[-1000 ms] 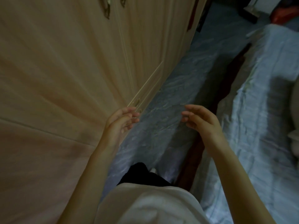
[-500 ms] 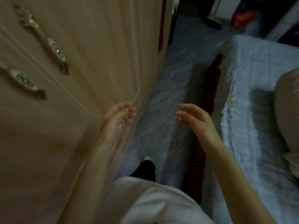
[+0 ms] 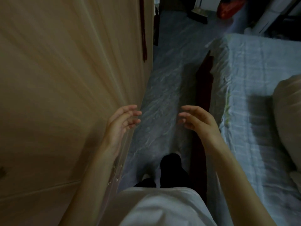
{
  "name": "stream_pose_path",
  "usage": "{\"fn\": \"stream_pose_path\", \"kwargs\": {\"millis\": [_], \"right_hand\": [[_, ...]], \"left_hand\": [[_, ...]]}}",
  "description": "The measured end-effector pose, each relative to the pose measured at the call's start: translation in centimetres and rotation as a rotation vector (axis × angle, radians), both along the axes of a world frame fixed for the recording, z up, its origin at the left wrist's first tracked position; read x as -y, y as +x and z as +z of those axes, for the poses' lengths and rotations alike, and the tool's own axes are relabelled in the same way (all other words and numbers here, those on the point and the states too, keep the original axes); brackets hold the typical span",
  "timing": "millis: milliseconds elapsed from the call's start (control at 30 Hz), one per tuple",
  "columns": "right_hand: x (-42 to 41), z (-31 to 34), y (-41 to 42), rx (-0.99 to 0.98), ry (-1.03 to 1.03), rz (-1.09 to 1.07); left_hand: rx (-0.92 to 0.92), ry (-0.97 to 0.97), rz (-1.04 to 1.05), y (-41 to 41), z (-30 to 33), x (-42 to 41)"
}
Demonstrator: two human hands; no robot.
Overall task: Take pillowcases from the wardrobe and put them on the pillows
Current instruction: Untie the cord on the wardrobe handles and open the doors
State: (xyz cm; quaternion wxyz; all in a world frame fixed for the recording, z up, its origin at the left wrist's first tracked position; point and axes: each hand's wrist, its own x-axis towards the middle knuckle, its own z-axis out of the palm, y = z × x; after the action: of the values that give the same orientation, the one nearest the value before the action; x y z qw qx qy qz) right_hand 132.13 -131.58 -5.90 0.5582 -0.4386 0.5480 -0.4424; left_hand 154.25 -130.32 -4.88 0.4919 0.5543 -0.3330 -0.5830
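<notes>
Left hand (image 3: 121, 123): 9 o'clock, fingers loosely spread, empty, beside the wardrobe (image 3: 65, 95). Right hand (image 3: 197, 122): 3 o'clock, fingers loosely spread, empty. Pillow (image 3: 288, 121): 3 o'clock, on bed (image 3: 244, 95). Floor (image 3: 171, 70): 12 o'clock. Pillowcases unseen.

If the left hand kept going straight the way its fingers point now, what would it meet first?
Probably nothing soon. The left hand is empty and open beside the wardrobe, its fingers pointing along the wardrobe front over the floor. The way looks free, though depth is unclear and it may brush the wardrobe's edge.
</notes>
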Motion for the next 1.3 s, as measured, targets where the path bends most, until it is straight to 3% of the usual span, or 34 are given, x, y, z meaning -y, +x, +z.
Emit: {"fn": "stream_pose_path", "kwargs": {"millis": [667, 967, 1300], "right_hand": [[28.7, 3.1, -13.8, -0.083, -0.01, 0.144], [37.3, 2.0, -12.9, -0.116, 0.023, 0.256], [49.8, 3.0, -8.4, -0.152, -0.12, 0.419]], "left_hand": [[0.009, -0.027, 0.289, -7.5, 0.4, 24.7], [0.052, 0.075, 0.329, -7.7, -0.8, 31.1], [0.112, -0.028, 0.458, -6.4, 0.1, 42.0]]}}
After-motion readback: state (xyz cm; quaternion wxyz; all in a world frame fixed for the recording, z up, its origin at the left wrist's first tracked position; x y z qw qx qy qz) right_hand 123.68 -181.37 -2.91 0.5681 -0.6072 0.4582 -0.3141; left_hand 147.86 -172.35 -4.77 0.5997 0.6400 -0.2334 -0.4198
